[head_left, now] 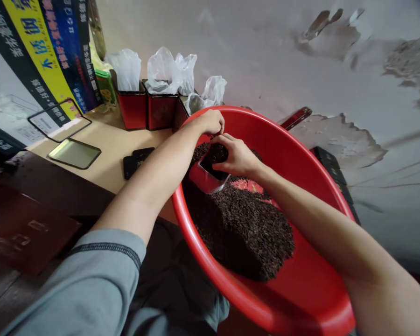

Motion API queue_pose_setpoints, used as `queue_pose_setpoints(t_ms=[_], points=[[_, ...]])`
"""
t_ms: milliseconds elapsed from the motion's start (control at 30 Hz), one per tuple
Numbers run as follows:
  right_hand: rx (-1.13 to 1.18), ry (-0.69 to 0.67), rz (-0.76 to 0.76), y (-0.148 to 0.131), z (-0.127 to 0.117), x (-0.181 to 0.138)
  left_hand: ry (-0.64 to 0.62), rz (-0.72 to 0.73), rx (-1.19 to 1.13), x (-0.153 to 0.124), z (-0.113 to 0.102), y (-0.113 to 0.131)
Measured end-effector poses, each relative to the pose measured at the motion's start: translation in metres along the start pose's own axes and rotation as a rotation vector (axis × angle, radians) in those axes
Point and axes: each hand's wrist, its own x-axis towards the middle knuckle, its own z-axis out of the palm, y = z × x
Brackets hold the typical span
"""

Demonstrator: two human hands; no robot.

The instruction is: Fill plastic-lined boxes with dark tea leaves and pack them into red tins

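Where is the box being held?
In the head view's centre, the box is inside the red tub, toward its left side, beside the dark heap.

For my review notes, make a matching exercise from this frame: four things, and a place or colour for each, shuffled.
1. dark flakes
2. right hand
3. plastic bags
4. printed carton

A. sticking up from red containers
B. yellow-striped, at far left
C. heaped in the red basin
D. at the mouth of the square tub

Pairs: 1-C; 2-D; 3-A; 4-B
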Motion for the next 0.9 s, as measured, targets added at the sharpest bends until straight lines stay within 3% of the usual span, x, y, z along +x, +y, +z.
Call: queue_pose_setpoints(t_ms=[333, 567, 733, 900], points=[[-0.044, 0.111, -0.064, 0.006, 0.024, -0.022, -0.008, 0.024, -0.076, -0.001, 0.002, -0.002], [-0.115, -0.106, -0.015, 0.002, 0.025, -0.013, -0.008, 0.016, -0.103, 0.0, 0.003, -0.003], [-0.214, -0.217, -0.1, -0.002, 0.026, -0.004, -0.01, 0.004, -0.106, 0.001, 0.004, -0.005], [-0.044, -0.233, -0.175, 0.004, 0.007, -0.006, -0.026, 0.01, -0.09, 0.002, 0.003, -0.006]])
